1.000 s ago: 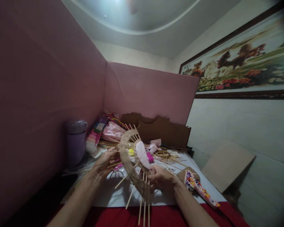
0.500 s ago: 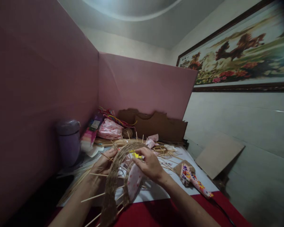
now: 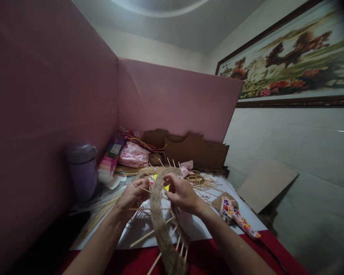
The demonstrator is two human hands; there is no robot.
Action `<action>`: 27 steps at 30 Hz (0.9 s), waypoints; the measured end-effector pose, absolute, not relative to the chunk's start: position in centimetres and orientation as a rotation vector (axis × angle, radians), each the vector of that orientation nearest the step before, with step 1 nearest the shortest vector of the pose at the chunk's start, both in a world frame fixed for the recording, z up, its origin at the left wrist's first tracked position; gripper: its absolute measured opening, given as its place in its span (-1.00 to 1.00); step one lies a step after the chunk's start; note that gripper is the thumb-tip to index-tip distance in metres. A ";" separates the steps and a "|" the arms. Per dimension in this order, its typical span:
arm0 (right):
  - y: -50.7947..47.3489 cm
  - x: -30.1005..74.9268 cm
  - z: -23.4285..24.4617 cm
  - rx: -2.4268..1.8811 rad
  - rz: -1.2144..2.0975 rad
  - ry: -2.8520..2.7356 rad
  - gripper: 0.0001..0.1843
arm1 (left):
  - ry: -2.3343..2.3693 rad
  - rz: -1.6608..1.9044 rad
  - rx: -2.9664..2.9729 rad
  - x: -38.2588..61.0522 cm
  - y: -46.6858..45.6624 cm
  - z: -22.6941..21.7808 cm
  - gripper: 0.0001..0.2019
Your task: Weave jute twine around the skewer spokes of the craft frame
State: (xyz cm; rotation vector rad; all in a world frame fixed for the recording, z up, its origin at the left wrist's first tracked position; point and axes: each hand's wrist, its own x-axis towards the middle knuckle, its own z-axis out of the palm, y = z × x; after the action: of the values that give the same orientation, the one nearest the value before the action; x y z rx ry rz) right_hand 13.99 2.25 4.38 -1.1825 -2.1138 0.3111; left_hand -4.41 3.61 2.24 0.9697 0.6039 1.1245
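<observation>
A curved band woven of brown twine stands tilted in front of me, with thin wooden sticks poking out along it. My right hand grips its upper right side, thumb and fingers curled at the edge. Left of the band, my left hand is closed, fingertips pinched together by one of the sticks; what they pinch is too small to make out. Pink spotted fabric shows behind the band, partly hidden. A yellow piece shows between the hands.
A floral glue gun with a cord rests at the right on cardboard. At the left stands a purple bottle. A twine ball, a spotted fabric bundle and torn cardboard are at the back, before pink panels.
The woven band has turned and shifted right, showing more of its outer face edge-on. My left hand has moved right, from behind the band to its left side, and its fingers are now pinched.
</observation>
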 end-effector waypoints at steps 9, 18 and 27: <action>1.5 16.7 4.8 -0.999 0.606 -2.203 -0.60 | 0.726 0.857 1.296 -5.3 3.1 2.9 -0.76; 0.6 17.4 4.5 -1.001 0.357 -2.256 -0.48 | 0.867 0.837 1.530 -5.0 3.3 3.1 -0.81; 0.2 18.2 4.3 -1.014 0.661 -2.191 -0.58 | 0.810 0.892 1.580 -5.2 3.8 2.4 -0.86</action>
State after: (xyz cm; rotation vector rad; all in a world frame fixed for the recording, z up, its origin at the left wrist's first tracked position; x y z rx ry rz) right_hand 18.25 0.23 4.35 -1.0140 -2.1913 0.6611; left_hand -5.20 3.79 2.40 1.5797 0.8098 0.8918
